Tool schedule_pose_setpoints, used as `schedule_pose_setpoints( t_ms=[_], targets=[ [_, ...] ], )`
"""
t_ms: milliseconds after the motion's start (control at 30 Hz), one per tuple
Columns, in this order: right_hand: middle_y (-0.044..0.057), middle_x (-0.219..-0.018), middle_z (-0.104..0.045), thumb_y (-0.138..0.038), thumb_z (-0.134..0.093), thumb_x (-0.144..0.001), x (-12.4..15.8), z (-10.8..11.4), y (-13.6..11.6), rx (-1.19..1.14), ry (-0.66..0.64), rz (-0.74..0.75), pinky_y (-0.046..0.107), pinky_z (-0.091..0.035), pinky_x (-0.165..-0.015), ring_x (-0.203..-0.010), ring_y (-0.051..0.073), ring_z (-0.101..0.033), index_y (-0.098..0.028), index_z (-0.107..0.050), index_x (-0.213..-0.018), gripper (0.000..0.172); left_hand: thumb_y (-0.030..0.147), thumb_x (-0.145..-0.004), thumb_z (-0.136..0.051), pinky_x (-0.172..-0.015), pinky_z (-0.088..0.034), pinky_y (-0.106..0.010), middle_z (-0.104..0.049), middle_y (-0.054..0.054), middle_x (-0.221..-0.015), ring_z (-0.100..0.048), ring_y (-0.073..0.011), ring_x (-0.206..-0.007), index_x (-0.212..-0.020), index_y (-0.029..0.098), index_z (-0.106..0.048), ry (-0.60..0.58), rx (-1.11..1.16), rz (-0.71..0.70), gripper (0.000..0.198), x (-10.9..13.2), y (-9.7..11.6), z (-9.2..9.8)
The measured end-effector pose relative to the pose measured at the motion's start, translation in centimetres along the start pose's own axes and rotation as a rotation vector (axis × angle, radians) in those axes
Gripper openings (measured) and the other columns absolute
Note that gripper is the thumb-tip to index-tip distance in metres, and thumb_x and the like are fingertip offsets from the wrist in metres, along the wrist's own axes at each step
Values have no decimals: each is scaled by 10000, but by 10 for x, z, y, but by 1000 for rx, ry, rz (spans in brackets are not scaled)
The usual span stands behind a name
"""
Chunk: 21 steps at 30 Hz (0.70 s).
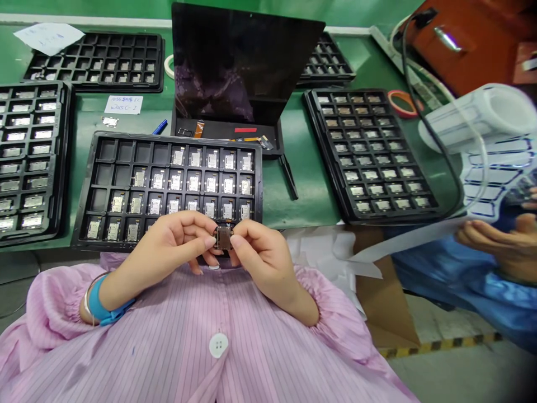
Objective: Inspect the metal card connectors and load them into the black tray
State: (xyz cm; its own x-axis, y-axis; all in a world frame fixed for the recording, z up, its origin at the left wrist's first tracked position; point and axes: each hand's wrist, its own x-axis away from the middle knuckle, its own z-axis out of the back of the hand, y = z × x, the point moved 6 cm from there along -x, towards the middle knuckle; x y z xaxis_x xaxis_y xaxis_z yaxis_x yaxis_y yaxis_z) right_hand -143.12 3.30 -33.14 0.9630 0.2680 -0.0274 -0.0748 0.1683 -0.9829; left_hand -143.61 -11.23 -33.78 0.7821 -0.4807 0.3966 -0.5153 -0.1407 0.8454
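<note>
Head view looks down on your two hands, which meet over the near edge of the middle tray (100, 173), close to your striped pink smock (176, 330). Your left hand (178, 238) grips one side of a small dark brown part (224, 239) between thumb and fingertips. Your right hand (264, 254) pinches the opposite side the same way, so the part is held between both, its brown face toward you. A blue wristband (103, 302) circles your left wrist.

Rows of silver pieces (193, 182) sit in the pockets of the black tray under your hands. Just beyond it on the green table (310, 201), a dark screen (243, 61) stands tilted up behind a shallow black box (235, 131) holding an orange strip (199, 129) and a red strip (245, 130). A blue pen (160, 127) lies left of that box, near a handwritten label (123, 104). To its right lies a slim black tool (288, 176).

More filled trays stand to your left (67, 145) and right (325, 157). Well off to your right, a co-worker's hand (495, 240) is near a white roll (478, 117).
</note>
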Motion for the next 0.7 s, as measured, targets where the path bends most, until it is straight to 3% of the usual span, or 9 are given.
schedule_pose_setpoints(
  t_ms=[300, 500, 600, 700],
  targets=[
    [-41, -570, -503, -272, -499, -930, -1, -2, 2, 13, -3, -16, 232, -320, -480, -494, 95, -450, -197, -501, -697, 244, 264, -882, -682, -491, -559, -158, -709, -24, -746, -704, -139, -672, -976, 139, -622, 28, -43, -20, 167, 3, 2, 2],
    [-58, -559, -445, -310, -531, -926, -2, -5, 3, 61, -41, -6, 222, -315, -472, -485, 85, -405, -205, -451, -674, 284, 288, -842, -718, -478, -545, -159, -688, -15, -736, -704, -146, -670, -944, 153, -600, 114, -71, -25, 206, 1, -3, 5],
    [-69, -551, -393, -344, -588, -907, -3, -5, 8, 147, -57, -34, 216, -297, -452, -483, 83, -375, -213, -416, -663, 326, 286, -838, -704, -494, -537, -162, -655, -8, -690, -686, -137, -649, -908, 151, -593, 105, -82, -42, 189, -2, -7, 3],
    [-51, -584, -461, -334, -566, -920, -6, -7, 12, 198, -107, -41, 214, -351, -469, -512, 97, -443, -209, -459, -703, 272, 327, -836, -709, -514, -531, -167, -646, -11, -681, -673, -129, -644, -877, 152, -587, 75, -86, -75, 217, -5, -10, 1]
  ],
)
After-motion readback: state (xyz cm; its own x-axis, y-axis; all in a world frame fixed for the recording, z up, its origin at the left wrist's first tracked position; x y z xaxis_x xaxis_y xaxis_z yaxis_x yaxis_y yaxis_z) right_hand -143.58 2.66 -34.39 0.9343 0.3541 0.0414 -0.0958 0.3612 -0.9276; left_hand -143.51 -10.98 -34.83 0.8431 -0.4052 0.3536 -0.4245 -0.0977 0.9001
